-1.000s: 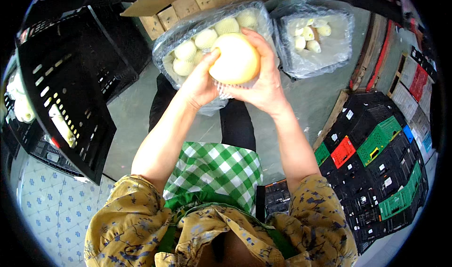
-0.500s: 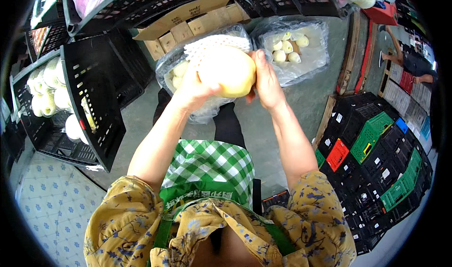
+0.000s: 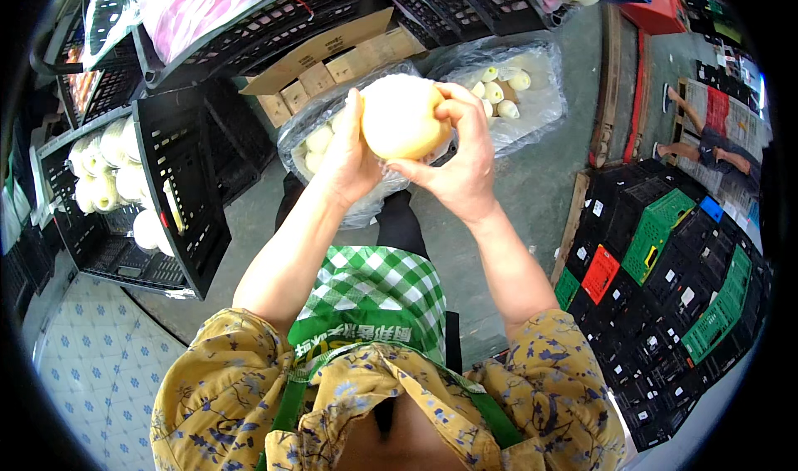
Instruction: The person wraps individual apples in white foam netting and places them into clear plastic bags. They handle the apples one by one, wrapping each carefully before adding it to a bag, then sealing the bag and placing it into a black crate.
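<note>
Cupping a large pale-yellow fruit (image 3: 401,115) between both palms, I hold it up over my lap: left hand (image 3: 349,159) wrapped around its left side, right hand (image 3: 453,159) gripping the right with fingers over the top. I judge I'm checking it; next it wants placing, perhaps in the black crate (image 3: 179,197) at left. Plastic-lined bags of fruit (image 3: 532,97) sit beyond.

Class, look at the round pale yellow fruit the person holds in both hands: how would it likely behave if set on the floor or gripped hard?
The pale yellow fruit looks round, so it would probably roll. Both the left hand and right hand cup it, suggesting some weight. Its smooth skin might bruise under a hard grip.
</note>
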